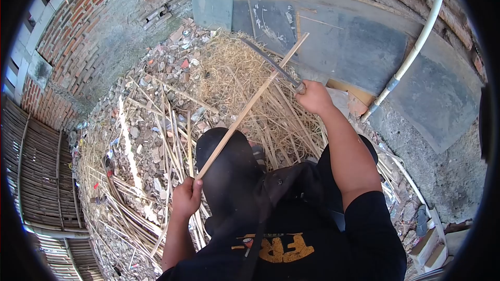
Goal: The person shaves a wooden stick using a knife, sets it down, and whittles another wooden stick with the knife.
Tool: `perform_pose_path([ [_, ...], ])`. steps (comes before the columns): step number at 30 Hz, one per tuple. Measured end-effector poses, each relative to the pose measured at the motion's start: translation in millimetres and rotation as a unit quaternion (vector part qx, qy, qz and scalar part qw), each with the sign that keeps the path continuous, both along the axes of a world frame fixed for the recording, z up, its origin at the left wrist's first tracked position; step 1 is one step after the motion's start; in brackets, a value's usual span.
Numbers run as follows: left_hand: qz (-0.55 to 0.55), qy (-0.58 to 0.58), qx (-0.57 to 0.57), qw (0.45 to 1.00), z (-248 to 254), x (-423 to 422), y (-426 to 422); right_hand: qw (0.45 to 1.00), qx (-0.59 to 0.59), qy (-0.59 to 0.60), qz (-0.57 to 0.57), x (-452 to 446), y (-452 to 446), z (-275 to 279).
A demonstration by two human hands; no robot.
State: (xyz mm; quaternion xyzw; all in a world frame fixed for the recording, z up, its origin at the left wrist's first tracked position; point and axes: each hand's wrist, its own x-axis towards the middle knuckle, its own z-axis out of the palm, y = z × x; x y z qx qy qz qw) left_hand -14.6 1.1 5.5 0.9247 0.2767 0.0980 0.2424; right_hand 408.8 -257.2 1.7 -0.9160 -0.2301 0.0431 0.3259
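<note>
My left hand [186, 198] is closed around the lower end of a long, pale bamboo strip [237, 123]. The strip slants up and to the right across my dark-clothed knee, its far end reaching the grey boards. In my right hand [314, 97] is the handle of a machete [263, 56], gripped with the fingers wrapped round it. Its long dark blade points up and left and crosses the strip near the strip's upper part. Whether the blade touches the strip or only passes over it, I cannot tell.
Thin shavings and straw [224, 67] lie heaped in front of me. Split bamboo strips [130, 203] are strewn over rubble at the left. Grey boards [354, 41] lean by a pale pipe [422, 39]. A brick wall [104, 36] and a bamboo screen [39, 166] stand at left.
</note>
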Motion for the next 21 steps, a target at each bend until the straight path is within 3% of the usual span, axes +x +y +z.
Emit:
perform_pose_path([
  [4,-0.008,-0.011,-0.031,0.999,-5,7,-4,0.989,-0.068,0.018,0.130,-42,9,31],
  [7,-0.010,-0.005,-0.031,0.999,-2,10,-7,0.958,-0.119,-0.091,0.243,-52,14,25],
  [10,-0.012,-0.013,-0.025,1.000,-7,9,-6,0.960,-0.094,-0.076,0.251,-51,13,26],
  [13,-0.006,-0.013,-0.035,0.999,-13,7,-5,0.986,-0.083,-0.006,0.143,-32,12,22],
  [16,-0.010,-0.030,-0.051,0.998,-18,7,-6,1.000,0.015,0.020,-0.001,-15,6,15],
  [21,-0.004,-0.045,-0.084,0.995,-14,9,-8,0.997,0.055,0.048,-0.038,-3,-6,13],
])
